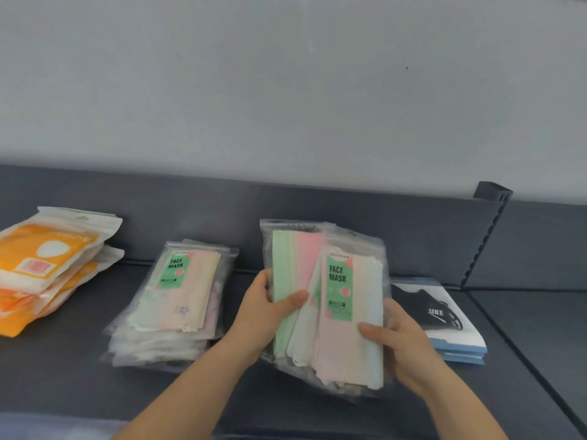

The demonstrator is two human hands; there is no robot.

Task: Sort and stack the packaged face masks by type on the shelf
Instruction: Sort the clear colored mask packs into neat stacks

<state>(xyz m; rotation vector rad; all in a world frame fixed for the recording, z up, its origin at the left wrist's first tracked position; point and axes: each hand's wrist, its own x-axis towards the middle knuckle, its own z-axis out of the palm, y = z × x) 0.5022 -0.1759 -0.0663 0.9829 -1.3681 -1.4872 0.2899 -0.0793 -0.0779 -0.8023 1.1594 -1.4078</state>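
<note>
While my left hand [270,309] and right hand [403,341] both clamp curled fingers [373,331] on the fanned face-mask packs [336,281] above the shelf [79,369], I'd square their edges first, then carry them to the matching stack [171,303] at nine o'clock.

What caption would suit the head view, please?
Left hand and right hand grip clear face-mask packs at the shelf.

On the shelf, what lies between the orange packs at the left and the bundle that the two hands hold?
In the head view, one stack of clear FACE MASK packs lies there on the dark shelf.
</note>
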